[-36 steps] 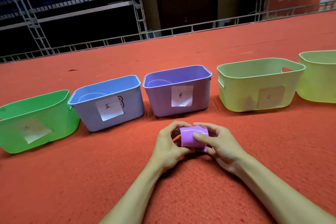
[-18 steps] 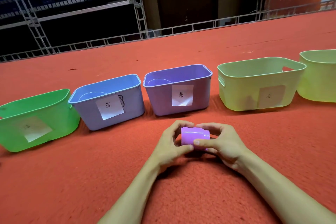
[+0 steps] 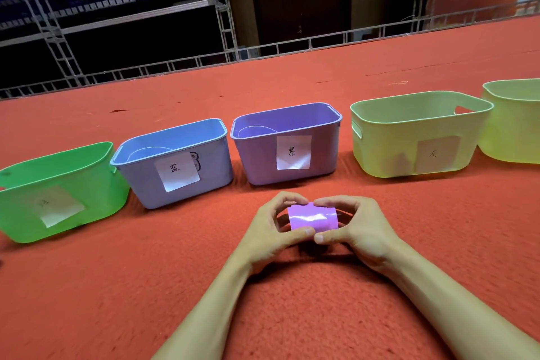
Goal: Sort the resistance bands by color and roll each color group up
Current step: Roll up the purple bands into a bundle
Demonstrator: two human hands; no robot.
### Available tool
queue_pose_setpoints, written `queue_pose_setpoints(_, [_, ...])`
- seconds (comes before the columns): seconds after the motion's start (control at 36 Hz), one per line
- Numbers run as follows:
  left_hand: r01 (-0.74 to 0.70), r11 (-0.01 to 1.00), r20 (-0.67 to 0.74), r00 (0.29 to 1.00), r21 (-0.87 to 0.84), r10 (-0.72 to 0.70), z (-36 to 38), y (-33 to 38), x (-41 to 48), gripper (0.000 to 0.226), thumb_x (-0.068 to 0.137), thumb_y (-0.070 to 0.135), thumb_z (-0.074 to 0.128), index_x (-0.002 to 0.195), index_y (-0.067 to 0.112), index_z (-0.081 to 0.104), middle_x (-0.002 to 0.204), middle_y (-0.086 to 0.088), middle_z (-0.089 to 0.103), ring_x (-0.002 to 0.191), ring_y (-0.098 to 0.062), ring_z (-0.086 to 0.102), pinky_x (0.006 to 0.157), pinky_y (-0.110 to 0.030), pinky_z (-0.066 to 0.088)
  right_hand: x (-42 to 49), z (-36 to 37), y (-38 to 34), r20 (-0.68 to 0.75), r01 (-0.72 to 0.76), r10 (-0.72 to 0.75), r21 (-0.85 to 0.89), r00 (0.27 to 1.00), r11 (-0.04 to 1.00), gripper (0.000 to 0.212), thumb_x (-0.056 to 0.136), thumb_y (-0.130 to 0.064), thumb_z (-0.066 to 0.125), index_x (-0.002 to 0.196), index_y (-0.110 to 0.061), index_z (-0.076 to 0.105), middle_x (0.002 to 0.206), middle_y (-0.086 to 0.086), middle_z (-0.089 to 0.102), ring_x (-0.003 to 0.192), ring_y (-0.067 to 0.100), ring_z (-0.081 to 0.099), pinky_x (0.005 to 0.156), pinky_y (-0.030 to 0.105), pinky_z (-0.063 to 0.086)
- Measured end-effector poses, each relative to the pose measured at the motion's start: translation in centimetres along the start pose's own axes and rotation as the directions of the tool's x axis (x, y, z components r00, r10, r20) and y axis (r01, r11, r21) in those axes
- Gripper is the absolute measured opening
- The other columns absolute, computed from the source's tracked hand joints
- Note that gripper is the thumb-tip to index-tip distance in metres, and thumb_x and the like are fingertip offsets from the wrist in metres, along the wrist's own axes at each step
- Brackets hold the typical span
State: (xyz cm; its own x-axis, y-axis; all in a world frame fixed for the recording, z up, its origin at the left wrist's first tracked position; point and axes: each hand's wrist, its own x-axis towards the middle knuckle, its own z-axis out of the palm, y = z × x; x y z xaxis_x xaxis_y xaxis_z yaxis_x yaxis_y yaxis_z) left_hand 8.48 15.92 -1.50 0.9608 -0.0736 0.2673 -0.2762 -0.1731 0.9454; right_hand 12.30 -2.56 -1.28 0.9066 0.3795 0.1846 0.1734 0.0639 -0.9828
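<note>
A glossy purple resistance band roll [image 3: 313,218] lies sideways just above the red carpet, held between both hands. My left hand [image 3: 270,231] grips its left end with fingers curled over the top and thumb underneath. My right hand [image 3: 358,226] grips the right end the same way, and the two thumbs meet at the roll's front. Directly behind stands the purple bin [image 3: 286,145] with a white label.
A row of labelled bins stands on the red carpet [image 3: 87,286]: green [image 3: 58,190] at the left, blue [image 3: 172,161], purple, pale yellow-green [image 3: 418,131], and another yellow-green one [image 3: 514,120] cut off at the right. Metal railing and scaffolding run behind the carpet.
The purple band has been turned and tightened into a neater sideways roll. Both hands stayed in place, and the thumbs came together at its front.
</note>
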Motion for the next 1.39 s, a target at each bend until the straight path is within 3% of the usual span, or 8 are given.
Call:
queue_pose_setpoints(0.08, [-0.008,1.0,-0.016,1.0,-0.003,0.008,-0.1,0.0,0.0,0.045,0.065,0.019,0.082,0.106,0.016,0.061,0.111,0.0,0.066,0.101,-0.015,0.064,0.088,-0.028,0.051,0.0,0.1,0.0,0.011,0.017,-0.017,0.007,1.0,1.0,0.059,0.047,0.014,0.085,0.097,-0.016,0.074,0.097,-0.005,0.075,0.093,0.013,0.07,0.078,0.021,0.054])
queue_pose_setpoints(0.39, [-0.014,1.0,-0.003,1.0,-0.021,0.013,-0.3,0.1,0.0,0.046,0.07,0.02,0.077,0.11,0.008,0.058,0.109,0.002,0.065,0.101,-0.015,0.063,0.089,-0.028,0.05,0.0,0.1,0.2,0.02,0.058,-0.058,-0.002,0.998,0.998,0.058,0.049,0.011,0.086,0.099,-0.016,0.073,0.1,-0.004,0.074,0.095,0.014,0.07,0.082,0.024,0.055])
queue_pose_setpoints(0.64, [-0.05,0.998,-0.07,0.996,-0.028,0.047,-0.5,-0.1,0.1,0.041,0.063,0.019,0.082,0.1,0.014,0.065,0.102,0.004,0.069,0.097,-0.013,0.064,0.086,-0.028,0.051,0.1,0.2,0.3,0.04,0.084,-0.084,0.011,0.996,0.996,0.056,0.051,0.009,0.086,0.1,-0.016,0.072,0.102,-0.003,0.074,0.098,0.013,0.069,0.08,0.02,0.052])
queue_pose_setpoints(0.78, [-0.035,0.999,-0.092,0.995,-0.02,0.033,-0.6,-0.4,0.1,0.043,0.061,0.019,0.083,0.099,0.011,0.066,0.098,0.005,0.069,0.093,-0.013,0.065,0.082,-0.027,0.052,0.1,0.2,0.2,0.097,0.107,-0.097,-0.097,0.99,0.99,0.052,0.061,0.001,0.086,0.106,-0.018,0.07,0.108,-0.005,0.072,0.103,0.011,0.067,0.088,0.022,0.051])
queue_pose_setpoints(0.97, [-0.028,1.0,-0.099,0.995,0.001,0.028,-0.7,-0.5,0.1,0.039,0.064,0.003,0.083,0.098,0.01,0.066,0.096,0.005,0.07,0.09,-0.01,0.065,0.08,-0.023,0.051,0.0,0.0,-0.5,0.125,0.14,-0.116,-0.204,0.985,0.969,0.045,0.068,-0.01,0.084,0.109,-0.021,0.069,0.108,-0.012,0.071,0.107,0.001,0.062,0.093,0.016,0.046])
queue_pose_setpoints(1.25, [-0.024,1.0,-0.084,0.996,-0.011,0.023,-0.7,-0.2,0.0,0.041,0.063,0.003,0.084,0.099,0.011,0.065,0.097,0.008,0.069,0.094,-0.009,0.065,0.079,-0.023,0.051,-0.1,-0.1,-0.4,0.114,0.149,-0.125,-0.236,0.986,0.96,0.046,0.07,-0.012,0.083,0.112,-0.023,0.069,0.109,-0.016,0.071,0.107,-0.003,0.061,0.091,0.012,0.045])
queue_pose_setpoints(1.39, [-0.025,1.0,-0.063,0.998,0.005,0.025,-1.0,-0.5,0.0,0.041,0.066,-0.006,0.082,0.1,0.007,0.065,0.098,0.009,0.069,0.096,-0.007,0.065,0.081,-0.021,0.05,-0.2,-0.2,-0.4,0.125,0.106,-0.082,-0.203,0.989,0.973,0.049,0.071,-0.005,0.081,0.116,-0.021,0.068,0.112,-0.013,0.069,0.105,-0.005,0.062,0.082,0.008,0.045])
